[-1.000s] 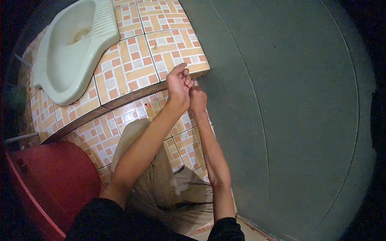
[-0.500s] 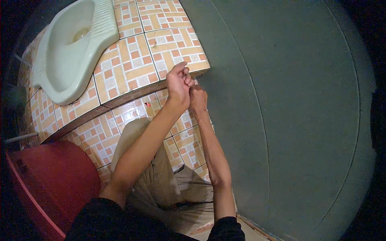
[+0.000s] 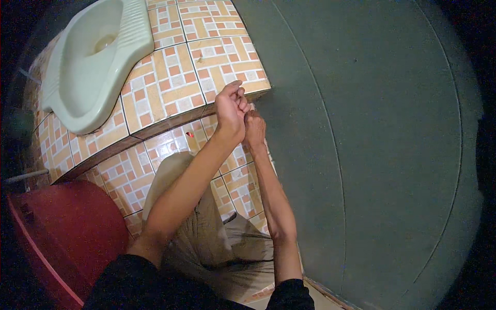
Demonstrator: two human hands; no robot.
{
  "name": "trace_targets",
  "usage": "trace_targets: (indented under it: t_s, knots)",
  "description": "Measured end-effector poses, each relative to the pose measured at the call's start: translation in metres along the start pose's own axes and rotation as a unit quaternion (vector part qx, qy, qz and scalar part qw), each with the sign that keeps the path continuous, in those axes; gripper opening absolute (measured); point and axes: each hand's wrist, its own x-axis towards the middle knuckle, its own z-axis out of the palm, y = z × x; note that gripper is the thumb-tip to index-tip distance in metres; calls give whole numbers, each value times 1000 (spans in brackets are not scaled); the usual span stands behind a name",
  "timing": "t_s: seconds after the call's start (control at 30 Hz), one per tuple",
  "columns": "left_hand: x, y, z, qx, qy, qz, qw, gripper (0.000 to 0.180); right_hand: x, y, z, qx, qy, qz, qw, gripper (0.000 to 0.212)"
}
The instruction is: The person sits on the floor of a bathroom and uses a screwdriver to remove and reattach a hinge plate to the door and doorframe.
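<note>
In the head view, toward twelve o'clock, the loosely curled left hand [image 3: 229, 107] and fisted right hand [image 3: 254, 128] sit together by the tiled ledge [image 3: 168, 85], a pale bit [image 3: 252, 107] at the latter's twelve o'clock; whether either grips it, I cannot tell; steadiness should help

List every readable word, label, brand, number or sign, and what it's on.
None readable.
Squat toilet, patterned tiles, grey-green wall, red tub: no legible text.
Small red scrap on the floor: too small to tell if it's printed.
Anything within the left hand or right hand: hidden, can't tell.
</note>
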Motion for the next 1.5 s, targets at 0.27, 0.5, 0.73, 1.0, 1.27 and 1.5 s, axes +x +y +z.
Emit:
trace_targets:
  t_s: [0.27, 0.5, 0.73, 1.0, 1.27, 1.5]
  knots:
    - [5, -1, -4, 10, -19, 0, 1000, 31, 6, 10, -7, 11, -16, 32, 999, 47]
    - [2, -1, -3, 6, -17, -2, 1000, 27, 3, 0, -3, 8, -15, 22, 1000, 49]
    - [1, -1, 0, 6, -8, 0, 1000, 31, 3, 5, 1, -3, -35, 15, 999, 54]
    - [0, 2, 2, 9, -11, -2, 1000, 26, 8, 7, 7, -5, -10, 51, 999, 52]
    - [3, 0, -2, 3, -5, -10, 1000, 19, 0, -5, 13, 8, 19, 24, 999, 51]
    - [2, 1, 0, 12, -10, -10, 1000, 21, 9, 9, 3, 30, 52, 65, 996, 13]
